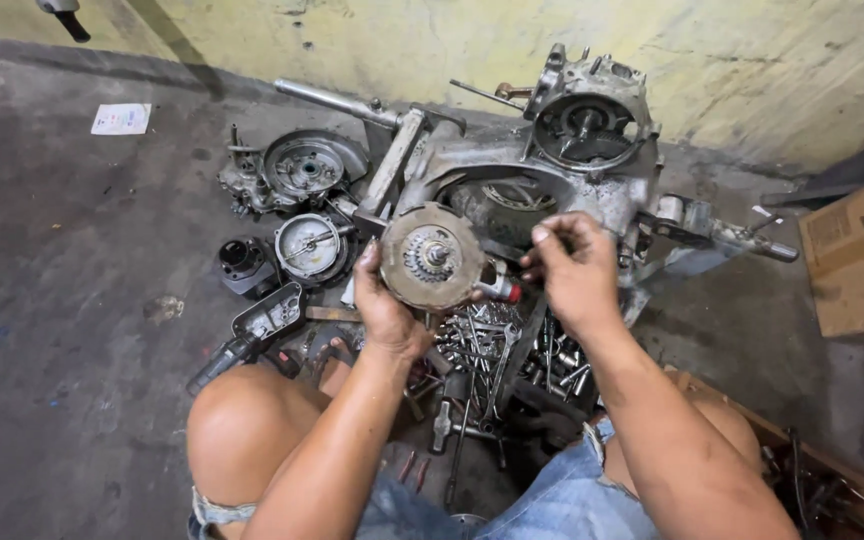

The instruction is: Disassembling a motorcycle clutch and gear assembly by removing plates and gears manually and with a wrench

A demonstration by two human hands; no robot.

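My left hand (384, 305) holds a round, worn clutch assembly (432, 257) with a toothed gear at its centre, tilted toward me. My right hand (572, 265) hovers just right of it, fingers pinched together; whether it holds a small part I cannot tell. Behind both hands lies a grey scooter engine casing (552, 160) with a round open housing at its top right.
Several wrenches and sockets (492, 350) lie heaped between my knees. Round engine covers (310, 165) and a cylinder part (244, 265) sit on the concrete floor at left. A cardboard box (862, 255) stands at right, a yellowish wall behind.
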